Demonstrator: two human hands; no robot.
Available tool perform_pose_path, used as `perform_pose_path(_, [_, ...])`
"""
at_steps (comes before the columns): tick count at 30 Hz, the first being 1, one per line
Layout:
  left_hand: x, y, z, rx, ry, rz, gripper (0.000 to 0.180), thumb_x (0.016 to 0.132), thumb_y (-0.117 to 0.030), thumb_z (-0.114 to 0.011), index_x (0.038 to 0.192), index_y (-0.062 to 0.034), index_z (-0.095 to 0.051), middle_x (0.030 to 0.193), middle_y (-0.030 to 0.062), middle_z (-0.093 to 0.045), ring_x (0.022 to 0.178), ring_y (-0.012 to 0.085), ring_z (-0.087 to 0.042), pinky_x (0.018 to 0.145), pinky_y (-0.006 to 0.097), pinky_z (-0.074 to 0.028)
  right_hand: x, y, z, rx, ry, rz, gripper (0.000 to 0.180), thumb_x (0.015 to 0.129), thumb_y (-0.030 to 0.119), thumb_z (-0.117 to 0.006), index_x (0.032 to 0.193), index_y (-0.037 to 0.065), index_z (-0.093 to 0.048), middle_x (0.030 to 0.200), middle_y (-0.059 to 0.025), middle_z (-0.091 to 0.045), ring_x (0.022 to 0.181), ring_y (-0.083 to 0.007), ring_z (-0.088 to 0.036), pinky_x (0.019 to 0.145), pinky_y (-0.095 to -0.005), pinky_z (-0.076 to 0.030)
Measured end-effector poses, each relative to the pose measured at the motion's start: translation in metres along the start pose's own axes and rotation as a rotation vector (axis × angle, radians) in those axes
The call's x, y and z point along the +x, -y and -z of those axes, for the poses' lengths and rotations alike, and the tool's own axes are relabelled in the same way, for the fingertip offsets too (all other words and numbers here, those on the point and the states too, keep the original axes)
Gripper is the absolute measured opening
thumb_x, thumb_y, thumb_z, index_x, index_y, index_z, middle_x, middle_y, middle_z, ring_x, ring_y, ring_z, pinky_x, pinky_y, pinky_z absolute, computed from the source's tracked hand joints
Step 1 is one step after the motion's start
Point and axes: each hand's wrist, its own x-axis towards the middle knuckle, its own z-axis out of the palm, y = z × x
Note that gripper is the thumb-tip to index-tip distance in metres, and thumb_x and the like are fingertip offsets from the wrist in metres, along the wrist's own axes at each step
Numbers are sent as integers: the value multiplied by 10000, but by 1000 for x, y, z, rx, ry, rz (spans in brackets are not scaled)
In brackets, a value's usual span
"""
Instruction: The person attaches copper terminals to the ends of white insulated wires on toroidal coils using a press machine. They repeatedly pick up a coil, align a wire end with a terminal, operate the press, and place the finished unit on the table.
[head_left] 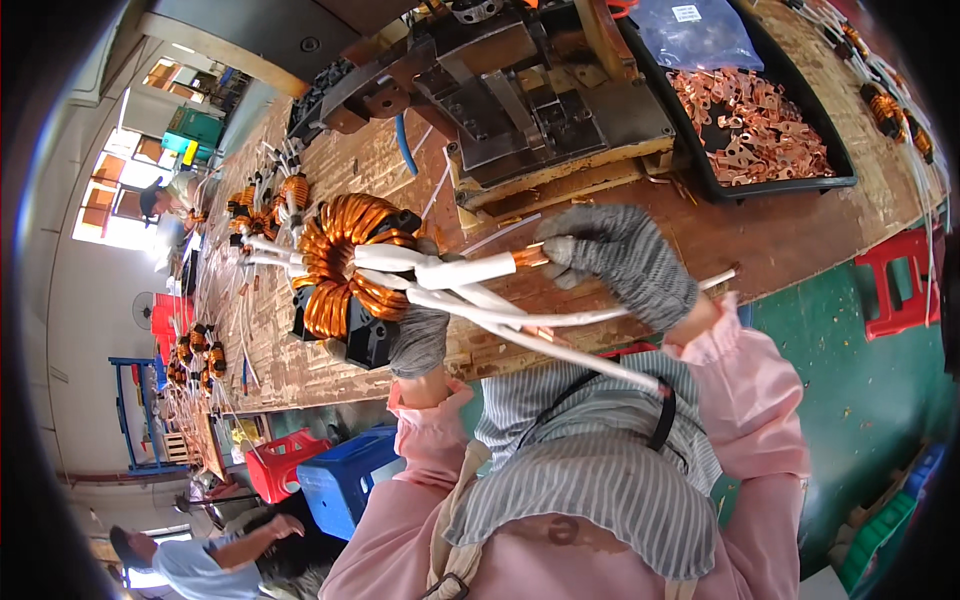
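A toroidal coil (350, 225) wound with thick copper wire is held up over the bench, with black plastic blocks on its rim. My left hand (415, 342), in a grey knit glove, is closed around its lower side; part of the fingers is hidden behind it. Several white-sleeved leads (470, 272) run from the coil to the right, some reaching over my lap. My right hand (625, 258), gloved too, pinches the copper end (530, 257) of the upper lead between thumb and fingers. Whether that end is bare wire or a fitted terminal, I cannot tell.
A metal press fixture (520, 120) stands beyond my hands. A black tray (780, 188) of copper lugs (745, 130) and a plastic bag (700, 35) is at its right. More coils (265, 200) lie left. Stools (345, 475) stand below; two other people are at the left.
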Motion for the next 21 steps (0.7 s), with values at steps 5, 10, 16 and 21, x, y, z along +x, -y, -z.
perform_pose_path(5, [-5,21,-6,-42,-161,-202,811,707,-661,-405,1303,-124,-286,1313,34,-334,1180,253,-314,1017,423,-204,-9,-1,-2,85,-38,-18,239,787,129,-600,980,-11,-584,778,-84,-622,664,-129,-596,615,-229,-497])
perform_pose_path(10, [37,34,-75,-128,-171,-152,819,682,-668,-451,1290,-134,-322,1303,33,-359,1190,254,-325,1019,428,-210,-16,22,-8,101,-44,78,261,806,136,-574,1008,-29,-570,833,-101,-625,729,-142,-610,632,-227,-503])
perform_pose_path(16, [37,28,-67,-146,-256,-241,622,807,-527,-416,1275,-124,-342,1298,57,-365,1162,242,-374,1017,418,-230,-19,26,-2,-119,4,309,238,816,117,-538,1023,7,-576,840,-84,-623,708,-104,-583,640,-222,-481])
perform_pose_path(21, [50,30,-73,-18,-120,-167,550,835,-364,-482,1239,-14,-353,1244,90,-415,1126,220,-418,1006,340,-286,-14,28,3,-253,-38,449,219,790,122,-566,980,17,-589,799,-73,-620,683,-109,-575,635,-233,-474])
